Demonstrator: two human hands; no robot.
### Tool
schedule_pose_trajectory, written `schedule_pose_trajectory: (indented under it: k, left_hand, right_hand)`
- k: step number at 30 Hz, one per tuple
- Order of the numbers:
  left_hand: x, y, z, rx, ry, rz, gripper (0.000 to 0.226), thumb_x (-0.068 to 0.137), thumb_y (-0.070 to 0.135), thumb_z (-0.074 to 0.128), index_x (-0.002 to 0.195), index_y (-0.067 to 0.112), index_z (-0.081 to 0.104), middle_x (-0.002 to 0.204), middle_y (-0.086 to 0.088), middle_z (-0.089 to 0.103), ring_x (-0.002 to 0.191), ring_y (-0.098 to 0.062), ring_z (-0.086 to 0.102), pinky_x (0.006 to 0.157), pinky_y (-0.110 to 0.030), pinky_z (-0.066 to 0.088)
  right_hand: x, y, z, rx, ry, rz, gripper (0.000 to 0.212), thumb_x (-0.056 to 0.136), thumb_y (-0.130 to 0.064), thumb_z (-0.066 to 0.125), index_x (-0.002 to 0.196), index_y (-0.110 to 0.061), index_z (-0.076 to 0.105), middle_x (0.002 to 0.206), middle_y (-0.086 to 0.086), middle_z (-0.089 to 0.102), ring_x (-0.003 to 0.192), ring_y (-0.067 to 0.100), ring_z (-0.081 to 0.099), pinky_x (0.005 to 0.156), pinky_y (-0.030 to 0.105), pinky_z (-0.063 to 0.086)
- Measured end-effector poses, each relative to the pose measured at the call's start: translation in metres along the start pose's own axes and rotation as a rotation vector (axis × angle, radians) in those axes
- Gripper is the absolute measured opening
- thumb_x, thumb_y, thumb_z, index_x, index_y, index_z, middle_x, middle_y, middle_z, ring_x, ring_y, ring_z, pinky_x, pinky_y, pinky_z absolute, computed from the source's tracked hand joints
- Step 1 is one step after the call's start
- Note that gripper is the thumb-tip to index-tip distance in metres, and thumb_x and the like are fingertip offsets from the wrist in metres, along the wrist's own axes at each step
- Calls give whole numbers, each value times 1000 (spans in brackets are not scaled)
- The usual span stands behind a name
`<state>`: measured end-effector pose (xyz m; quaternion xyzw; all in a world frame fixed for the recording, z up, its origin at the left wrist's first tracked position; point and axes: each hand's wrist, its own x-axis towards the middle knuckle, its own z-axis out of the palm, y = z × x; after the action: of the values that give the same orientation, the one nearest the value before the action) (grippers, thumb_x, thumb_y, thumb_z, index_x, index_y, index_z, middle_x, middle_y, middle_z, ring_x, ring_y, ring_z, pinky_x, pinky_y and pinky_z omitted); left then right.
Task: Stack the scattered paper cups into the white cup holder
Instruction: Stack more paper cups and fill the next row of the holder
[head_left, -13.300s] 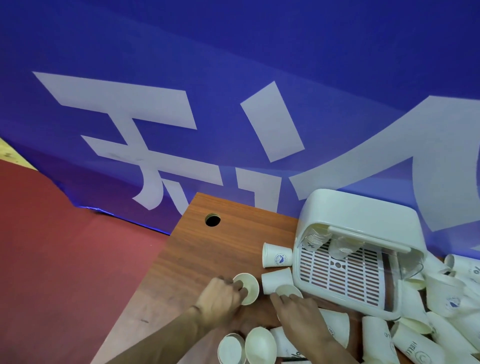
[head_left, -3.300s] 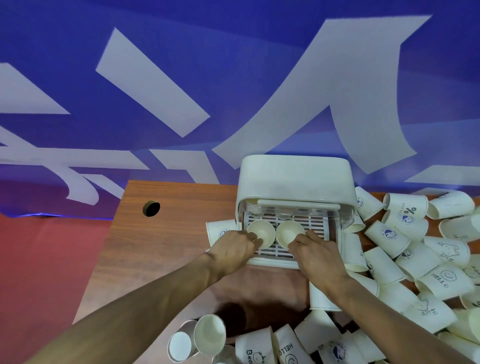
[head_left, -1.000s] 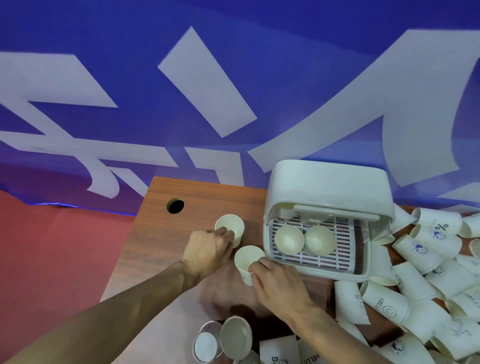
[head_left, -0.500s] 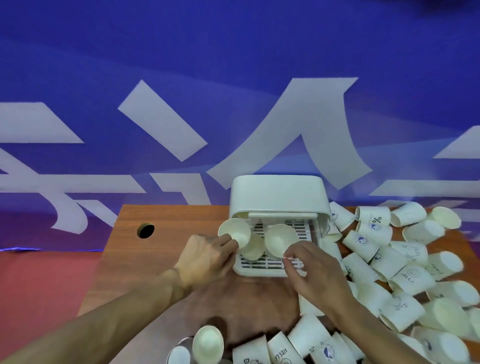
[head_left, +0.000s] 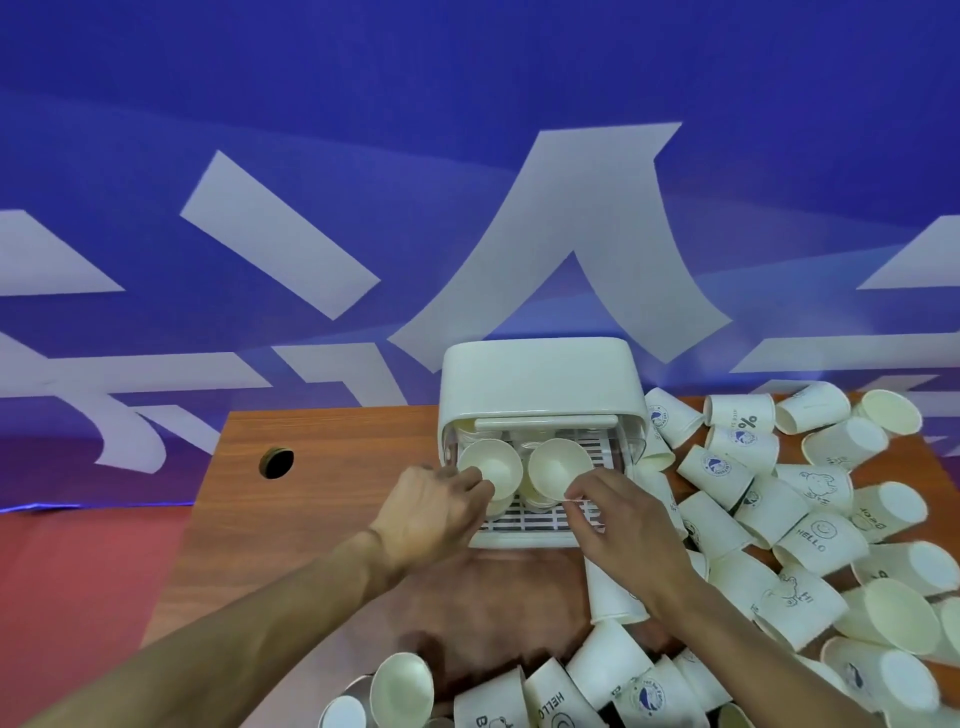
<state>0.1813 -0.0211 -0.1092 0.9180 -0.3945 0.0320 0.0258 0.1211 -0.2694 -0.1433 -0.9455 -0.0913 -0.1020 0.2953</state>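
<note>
Over the white cup holder (head_left: 540, 379), left hand (head_left: 431, 514) and right hand (head_left: 623, 525) fingers each pinch a cream cup (head_left: 491, 465).

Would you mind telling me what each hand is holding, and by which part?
Left hand grips the left paper cup by its near rim; right hand pinches the right paper cup by its near rim.

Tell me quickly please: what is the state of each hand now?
Left hand: grips the left paper cup.
Right hand: pinches the rim of the right paper cup.

2 paper cups (head_left: 491, 467) sit in white cup holder (head_left: 540, 382); others (head_left: 821, 535) scattered beside.
</note>
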Motion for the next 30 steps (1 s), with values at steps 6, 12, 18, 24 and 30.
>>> schedule_pose_trajectory:
  k: [6,12,18,24,30]
  left_hand:
    - [0,1,13,-33,-28,15,15,81,19,59,70,18,49,63,1,49,47,-24,44,40,-27,37]
    - [8,1,25,-35,-82,13,13,78,20,61,69,18,51,62,0,50,47,-25,47,37,-27,37]
    - [9,2,47,9,-258,-5,9,90,25,55,86,19,61,75,2,61,63,-24,59,44,-31,46]
    - [10,2,55,71,-422,-28,23,87,8,53,105,21,58,94,2,65,85,-23,60,57,-34,50]
    - [15,-1,59,64,-425,-20,33,80,0,48,105,19,59,94,1,65,86,-25,59,54,-32,41]
  right_hand:
    - [3,6,11,36,-50,12,8,86,-16,68,92,-21,66,91,-11,62,84,8,59,59,33,54]
    - [9,6,17,63,-51,18,5,87,-18,65,91,-22,66,90,-11,63,85,7,60,63,29,54]
    - [9,18,28,6,-199,40,13,89,-25,68,100,-19,69,95,-6,68,87,14,65,66,33,54]
    - [12,24,41,-61,-262,24,11,92,-24,65,98,-22,74,97,-10,68,89,12,65,65,31,55]
    - [15,27,54,-124,-327,98,11,92,-20,65,98,-22,73,95,-7,67,91,18,63,65,39,55]
